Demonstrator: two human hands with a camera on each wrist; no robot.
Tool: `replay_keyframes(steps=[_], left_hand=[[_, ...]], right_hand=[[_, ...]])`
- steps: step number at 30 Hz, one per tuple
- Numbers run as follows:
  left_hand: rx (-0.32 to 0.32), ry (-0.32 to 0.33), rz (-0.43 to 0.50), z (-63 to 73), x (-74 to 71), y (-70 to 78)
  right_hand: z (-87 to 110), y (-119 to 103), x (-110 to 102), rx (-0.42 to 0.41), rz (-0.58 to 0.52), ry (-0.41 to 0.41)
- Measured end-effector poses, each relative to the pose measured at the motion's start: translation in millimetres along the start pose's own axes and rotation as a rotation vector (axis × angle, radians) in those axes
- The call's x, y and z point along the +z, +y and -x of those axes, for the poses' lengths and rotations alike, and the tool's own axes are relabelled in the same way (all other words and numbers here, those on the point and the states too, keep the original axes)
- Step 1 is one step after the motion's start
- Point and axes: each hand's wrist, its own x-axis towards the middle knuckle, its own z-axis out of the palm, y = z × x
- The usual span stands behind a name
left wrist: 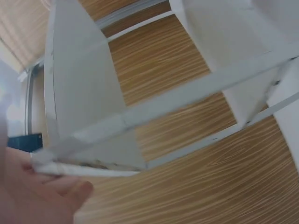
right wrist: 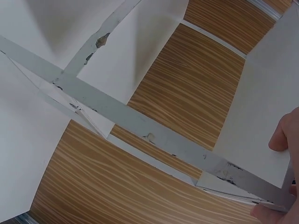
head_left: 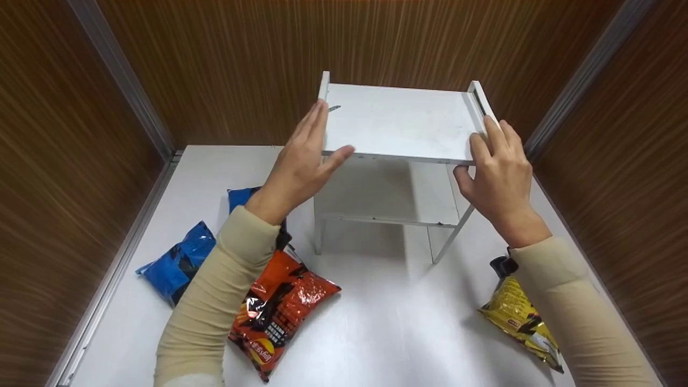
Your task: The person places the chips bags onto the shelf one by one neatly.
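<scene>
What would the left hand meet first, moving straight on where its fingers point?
The left hand would probably meet the left side rail of the white shelf unit, then the wood-grain back wall; depth is unclear.

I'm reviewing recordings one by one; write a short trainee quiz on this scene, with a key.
1. Which bag lies nearest the right sleeve? A: orange-red; B: yellow; C: blue.
2. True or false: the left hand and the right hand both touch the white rack.
3. Which bag colour shows twice in the head view?

Key: 1. B, the yellow bag. 2. True. 3. Blue: one blue bag lies far left, the other blue bag partly behind the left sleeve.
</scene>
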Motion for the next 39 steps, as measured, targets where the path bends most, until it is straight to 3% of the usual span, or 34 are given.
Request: replay_keyframes(steps=[2,5,8,12,18,22,25,31,39], left_hand=[[-0.015,-0.041,-0.123,-7.8,0.7,5.1],[-0.006,-0.049,-0.294,-14.7,3.3,7.7],[0.015,-0.033,-0.378,-17.0,6.0,7.6],[0.03,-0.005,-0.371,-17.7,8.2,7.2],[0.04,0.019,-0.356,-18.4,12.3,7.3],[0.057,0.031,-0.338,-19.8,15.7,8.5],[0.064,0.046,-0.326,-20.4,16.8,8.4],[0.065,0.065,-0.305,-20.7,16.6,5.7],[0.065,0.08,-0.294,-20.0,17.5,2.6]], right_hand=[[-1.5,0,1,-0.003,-0.004,0.01],[-1.1,-1,1,-0.003,-0.011,0.016],[1.2,-1,1,0.006,-0.018,0.005],[2.3,3,-4,0.019,-0.034,-0.034],[13.2,4,-13,0.064,-0.185,-0.068],[36.6,3,-19,0.1,-0.286,-0.02],[57.7,6,-23,0.13,-0.295,-0.003],[92.6,17,-26,0.232,-0.257,-0.07],[134.6,30,-30,0.398,-0.306,-0.192]])
